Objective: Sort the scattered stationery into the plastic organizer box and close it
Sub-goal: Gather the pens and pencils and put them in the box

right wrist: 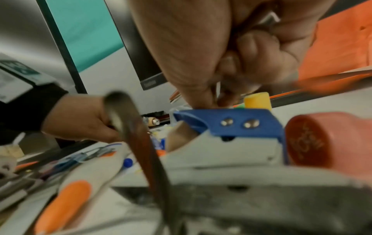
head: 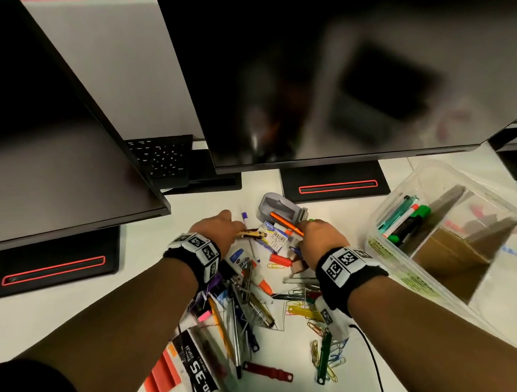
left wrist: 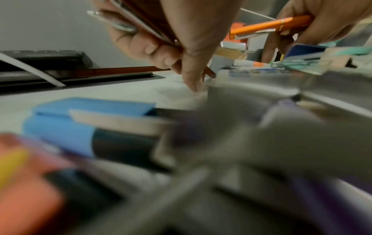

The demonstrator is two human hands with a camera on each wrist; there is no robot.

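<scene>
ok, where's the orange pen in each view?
Head: orange pen at centre, slanting from the grey holder to the right hand, which grips it.
Left wrist: top right, in the right hand's fingers.
Right wrist: can't tell; orange blur at right, not clearly the pen.
Shared landmark: left hand.

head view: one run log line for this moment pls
left hand: grips pens | right hand: grips orange pen | organizer box: open, markers inside | pile: unsorted

Left hand (left wrist: pixel 161 39) grips thin pens (left wrist: pixel 128 20) over the desk (left wrist: pixel 120 93); right hand (left wrist: pixel 322 23) holds an orange pen (left wrist: pixel 269 26)
</scene>
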